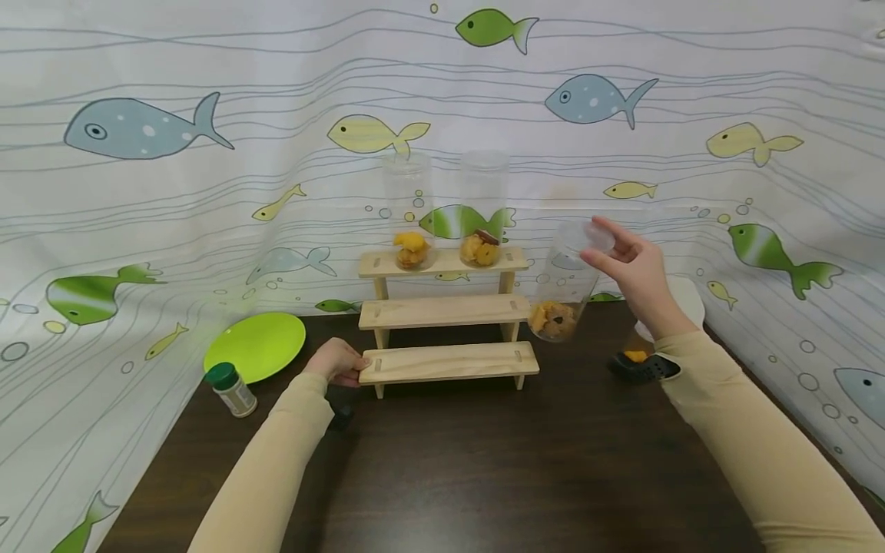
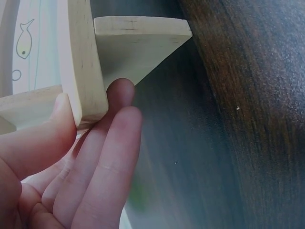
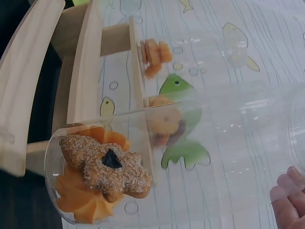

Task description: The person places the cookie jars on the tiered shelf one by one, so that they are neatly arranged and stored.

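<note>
My right hand (image 1: 636, 273) grips the top of a tall clear plastic jar (image 1: 568, 278), tilted and held up at the right of a three-tier wooden stand (image 1: 445, 311). Cookies (image 3: 107, 169) lie in the jar's bottom, one star-shaped, sugared and dark in the centre. In the right wrist view only the fingertips (image 3: 287, 198) show, at the jar's upper end. My left hand (image 1: 336, 362) pinches the left end of the stand's lowest step (image 2: 83, 62), thumb on top and fingers beneath. Two similar jars, a left one (image 1: 409, 207) and a right one (image 1: 484, 207), stand on the top step with cookies inside.
A lime-green plate (image 1: 256, 346) lies at the left, with a green-capped shaker bottle (image 1: 233, 390) tilted beside it. Behind my right wrist, a white round object (image 1: 687, 298) and another container (image 1: 641, 334) are partly hidden. A fish-patterned curtain (image 1: 276, 177) surrounds the dark table (image 1: 442, 468).
</note>
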`<control>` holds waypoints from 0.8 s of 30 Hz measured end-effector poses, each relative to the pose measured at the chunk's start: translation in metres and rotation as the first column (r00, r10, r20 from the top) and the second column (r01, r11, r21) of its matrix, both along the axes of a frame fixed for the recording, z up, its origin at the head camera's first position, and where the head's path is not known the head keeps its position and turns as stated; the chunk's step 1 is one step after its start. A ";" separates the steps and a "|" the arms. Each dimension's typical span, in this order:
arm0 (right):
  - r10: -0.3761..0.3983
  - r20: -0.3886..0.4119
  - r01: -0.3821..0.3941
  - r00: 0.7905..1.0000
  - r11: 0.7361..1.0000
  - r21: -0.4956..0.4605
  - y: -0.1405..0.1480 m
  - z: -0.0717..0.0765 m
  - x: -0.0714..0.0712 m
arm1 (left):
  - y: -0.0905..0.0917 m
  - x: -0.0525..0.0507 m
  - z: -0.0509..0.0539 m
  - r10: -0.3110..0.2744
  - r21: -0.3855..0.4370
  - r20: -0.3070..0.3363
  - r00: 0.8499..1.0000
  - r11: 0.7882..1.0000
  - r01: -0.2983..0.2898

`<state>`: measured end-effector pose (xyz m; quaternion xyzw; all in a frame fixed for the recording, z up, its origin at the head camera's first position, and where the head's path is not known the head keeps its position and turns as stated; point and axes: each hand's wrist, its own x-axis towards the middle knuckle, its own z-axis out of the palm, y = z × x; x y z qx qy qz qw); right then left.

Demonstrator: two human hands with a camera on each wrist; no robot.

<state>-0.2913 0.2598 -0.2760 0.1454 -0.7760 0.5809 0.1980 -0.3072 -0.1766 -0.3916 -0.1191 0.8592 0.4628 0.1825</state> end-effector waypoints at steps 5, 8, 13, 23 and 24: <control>0.063 -0.022 -0.064 0.998 0.996 -0.058 -0.020 0.006 -0.009 | -0.008 -0.013 -0.014 -0.029 0.029 0.011 1.000 0.999 0.029; 0.084 -0.025 -0.085 0.996 0.994 -0.065 -0.033 0.007 -0.015 | -0.007 -0.015 -0.015 -0.032 0.029 0.014 0.999 0.999 0.031; 0.129 -0.020 -0.131 0.991 0.987 -0.094 -0.051 0.006 -0.023 | 0.003 -0.006 -0.003 -0.002 0.001 0.000 1.000 1.000 0.002; 0.254 0.001 -0.251 0.967 0.957 -0.142 -0.101 0.008 -0.040 | 0.001 -0.003 -0.002 0.013 0.001 0.002 1.000 1.000 -0.013; 0.264 0.006 -0.260 0.965 0.955 -0.143 -0.107 0.008 -0.041 | 0.000 -0.003 -0.003 0.012 0.000 0.005 1.000 1.000 -0.012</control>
